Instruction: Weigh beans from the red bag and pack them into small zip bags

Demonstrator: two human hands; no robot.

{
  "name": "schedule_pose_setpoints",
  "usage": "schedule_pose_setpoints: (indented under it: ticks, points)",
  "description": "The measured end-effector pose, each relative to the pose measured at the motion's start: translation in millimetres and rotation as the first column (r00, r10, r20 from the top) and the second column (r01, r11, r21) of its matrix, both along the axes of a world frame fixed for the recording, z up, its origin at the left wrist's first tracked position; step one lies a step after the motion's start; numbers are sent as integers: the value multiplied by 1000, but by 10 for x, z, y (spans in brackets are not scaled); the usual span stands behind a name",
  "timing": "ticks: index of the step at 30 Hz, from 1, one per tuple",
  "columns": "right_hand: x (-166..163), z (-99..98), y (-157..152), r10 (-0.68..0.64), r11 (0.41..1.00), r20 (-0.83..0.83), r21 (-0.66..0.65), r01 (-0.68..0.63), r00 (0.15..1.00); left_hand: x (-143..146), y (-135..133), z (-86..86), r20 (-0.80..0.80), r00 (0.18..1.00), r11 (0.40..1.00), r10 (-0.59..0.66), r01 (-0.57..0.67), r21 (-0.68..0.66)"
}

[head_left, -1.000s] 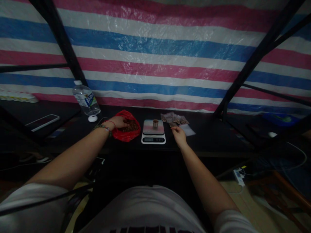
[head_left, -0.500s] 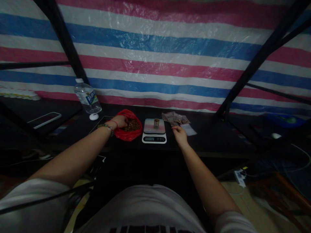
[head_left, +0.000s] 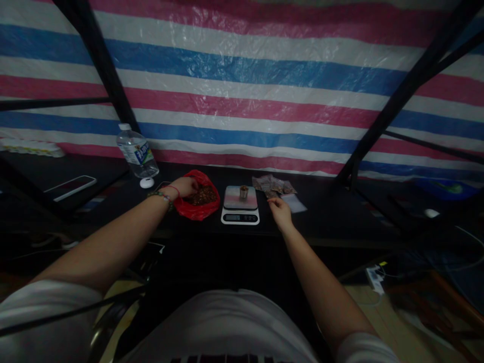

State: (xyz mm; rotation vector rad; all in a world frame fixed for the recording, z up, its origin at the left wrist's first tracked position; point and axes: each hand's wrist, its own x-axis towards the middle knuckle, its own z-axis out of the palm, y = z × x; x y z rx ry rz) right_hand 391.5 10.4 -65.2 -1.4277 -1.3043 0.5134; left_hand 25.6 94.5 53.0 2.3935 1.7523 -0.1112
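My left hand (head_left: 184, 187) reaches into a red plastic bag (head_left: 196, 209) of small brown pieces on the dark table; its fingers curl among the pieces, and what they hold is hidden. A small digital scale (head_left: 240, 204) stands right of the bag with a little cup (head_left: 244, 191) on its platform. To the right of the scale, my right hand (head_left: 280, 209) rests on the table, fingers loosely bent, with nothing visible in them. Small clear packets (head_left: 273, 184) lie just beyond that hand, beside a white slip (head_left: 294, 202).
A water bottle (head_left: 136, 151) and its white cap (head_left: 146, 182) stand left of the bag. A phone (head_left: 70, 187) lies further left. Black frame poles (head_left: 102, 75) rise before a striped tarp (head_left: 242, 85). A power strip (head_left: 372, 276) lies on the floor at right.
The view has shifted slightly. My left hand has stirred a little inside the red bag. My right hand stays beside the scale.
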Motion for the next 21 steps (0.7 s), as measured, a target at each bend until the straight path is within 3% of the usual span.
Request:
schedule_pose_setpoints:
  ticks: [6, 15, 21]
  points:
    - [-5, 9, 3, -2, 1000, -10, -2, 2, 1000, 8, -1, -32, 145, 987, 995, -75, 84, -58]
    - [7, -29, 23, 9, 1000, 0, 24, -9, 1000, 14, 22, -92, 19, 976, 973, -216, 217, -81]
    - [1, -15, 11, 17, 1000, 5, 21, -17, 1000, 57, 52, -161, -23, 987, 986, -159, 157, -54]
